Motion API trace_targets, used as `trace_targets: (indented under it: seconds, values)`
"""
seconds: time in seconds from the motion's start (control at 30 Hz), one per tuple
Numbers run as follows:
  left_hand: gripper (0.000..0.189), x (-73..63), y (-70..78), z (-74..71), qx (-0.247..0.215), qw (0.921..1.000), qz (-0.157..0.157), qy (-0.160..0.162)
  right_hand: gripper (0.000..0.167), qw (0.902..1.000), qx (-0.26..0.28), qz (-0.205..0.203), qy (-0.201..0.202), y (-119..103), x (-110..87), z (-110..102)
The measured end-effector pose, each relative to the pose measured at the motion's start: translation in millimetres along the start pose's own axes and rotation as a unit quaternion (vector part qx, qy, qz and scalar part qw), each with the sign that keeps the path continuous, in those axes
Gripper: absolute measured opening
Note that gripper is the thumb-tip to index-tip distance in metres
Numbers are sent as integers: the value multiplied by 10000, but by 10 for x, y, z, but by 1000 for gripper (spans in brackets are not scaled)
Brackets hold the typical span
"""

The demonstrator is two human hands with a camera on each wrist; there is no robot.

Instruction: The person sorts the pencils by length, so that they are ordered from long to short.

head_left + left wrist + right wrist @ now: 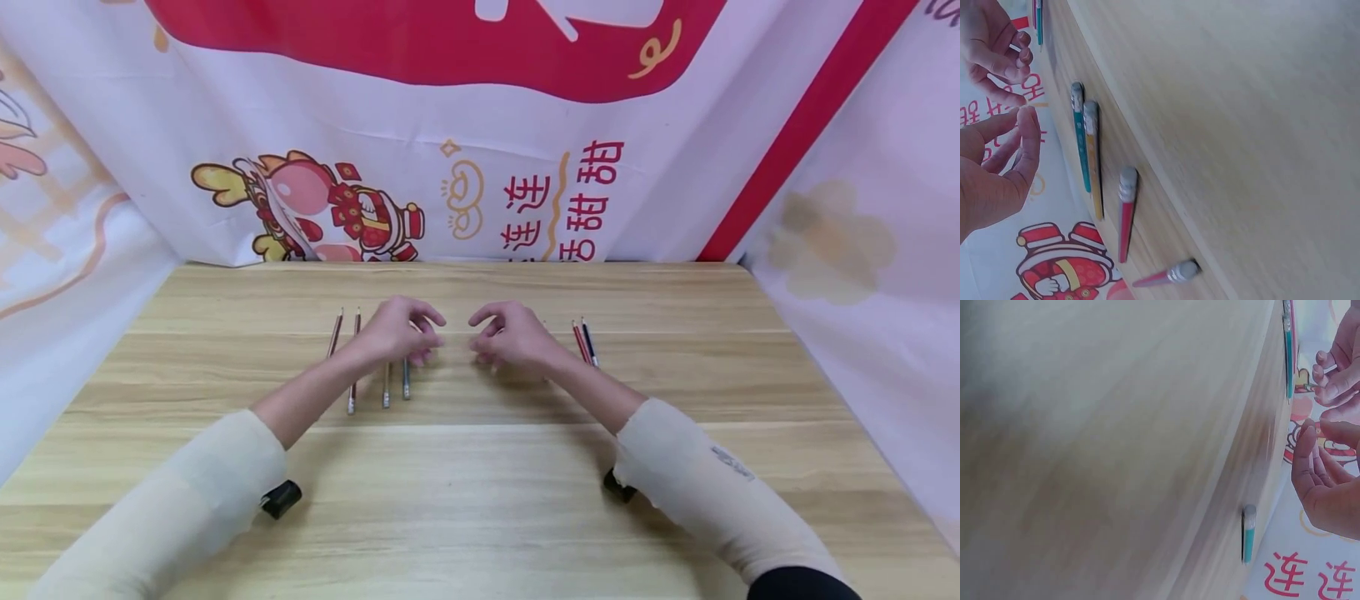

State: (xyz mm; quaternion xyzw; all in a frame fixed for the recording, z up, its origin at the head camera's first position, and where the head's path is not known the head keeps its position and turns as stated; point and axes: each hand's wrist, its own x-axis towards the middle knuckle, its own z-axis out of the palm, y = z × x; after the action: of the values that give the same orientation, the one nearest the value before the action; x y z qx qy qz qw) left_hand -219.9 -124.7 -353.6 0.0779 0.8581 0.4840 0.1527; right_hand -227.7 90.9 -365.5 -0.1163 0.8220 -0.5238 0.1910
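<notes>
Above the wooden table, my left hand (401, 329) and right hand (513, 333) face each other with a small gap between them. Both have loosely bent fingers and hold nothing. Pencils lie under and beside the left forearm: two brownish-red pencils (352, 392), a yellow pencil (386, 387) and a blue-green pencil (407, 379). In the left wrist view their eraser ends show, including the yellow pencil (1093, 162). Beyond the right forearm lie a red pencil (581, 342) and a dark pencil (589, 342), partly hidden. A teal pencil (1249, 544) shows in the right wrist view.
The wooden table (465, 500) runs back to a printed cloth (420, 108) with red lettering and cartoon figures. More cloth (847, 167) hangs at the sides. A small black object (281, 498) shows beside the left sleeve, another (618, 485) by the right sleeve.
</notes>
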Motion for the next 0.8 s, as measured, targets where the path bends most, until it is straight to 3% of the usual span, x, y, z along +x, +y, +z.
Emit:
trace_targets:
  seconds: [0.8]
  values:
    - [35, 169, 165, 329, -320, 9986, 138, -401, 36, 9991, -399, -28, 132, 127, -173, -315]
